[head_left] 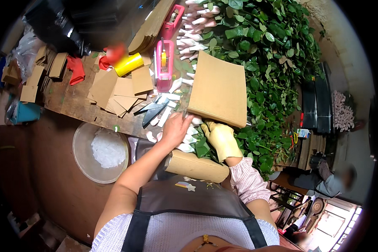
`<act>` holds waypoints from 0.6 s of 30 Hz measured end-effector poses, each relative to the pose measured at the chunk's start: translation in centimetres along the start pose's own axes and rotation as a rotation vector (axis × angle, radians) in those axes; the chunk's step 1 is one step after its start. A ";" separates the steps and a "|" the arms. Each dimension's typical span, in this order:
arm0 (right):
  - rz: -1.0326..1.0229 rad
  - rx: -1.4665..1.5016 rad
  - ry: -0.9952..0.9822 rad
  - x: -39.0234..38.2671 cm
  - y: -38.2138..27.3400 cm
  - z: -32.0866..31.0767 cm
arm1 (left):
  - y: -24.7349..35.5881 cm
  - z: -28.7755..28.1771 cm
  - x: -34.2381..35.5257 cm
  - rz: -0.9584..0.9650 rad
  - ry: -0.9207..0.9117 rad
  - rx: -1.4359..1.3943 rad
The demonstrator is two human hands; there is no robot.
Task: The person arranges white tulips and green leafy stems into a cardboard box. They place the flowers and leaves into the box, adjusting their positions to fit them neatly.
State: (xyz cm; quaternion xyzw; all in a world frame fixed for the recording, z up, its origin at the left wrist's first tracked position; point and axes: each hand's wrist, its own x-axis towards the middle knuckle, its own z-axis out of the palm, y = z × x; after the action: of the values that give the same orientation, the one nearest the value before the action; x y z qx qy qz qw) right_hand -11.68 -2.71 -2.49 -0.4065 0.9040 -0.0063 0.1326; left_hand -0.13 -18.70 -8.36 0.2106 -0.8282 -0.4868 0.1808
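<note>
No lettering can be read (any is too small).

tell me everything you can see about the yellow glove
The glove is pale yellow, smooth and rubbery-looking, with soft creases. It is worn on the right hand, its fingers pointing up and to the left, partly hidden among leaves. Its short cuff ends at the wrist, leaving skin bare before the striped sleeve. It sits just below the tan board; whether they touch is unclear.
</note>
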 end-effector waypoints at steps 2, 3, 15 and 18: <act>-0.027 0.002 0.017 0.3 0.3 0.6 | -0.3 -0.3 -0.7 -0.093 -0.014 -0.103; -0.022 -0.029 0.017 0.4 0.3 0.8 | -0.3 -0.3 -1.1 -0.140 -0.021 -0.154; -0.003 -0.080 -0.061 0.5 0.1 0.5 | -1.3 -2.6 0.9 -0.438 -0.275 0.040; -0.032 -0.149 -0.017 0.6 -0.2 1.0 | -2.5 -0.4 -0.1 -0.400 -0.120 -0.282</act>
State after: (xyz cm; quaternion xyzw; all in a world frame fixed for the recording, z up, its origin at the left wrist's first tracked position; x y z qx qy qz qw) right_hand -11.69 -3.21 -3.56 -0.4294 0.8943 0.0624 0.1096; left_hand 0.55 -20.04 -10.40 0.3138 -0.7033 -0.6351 0.0590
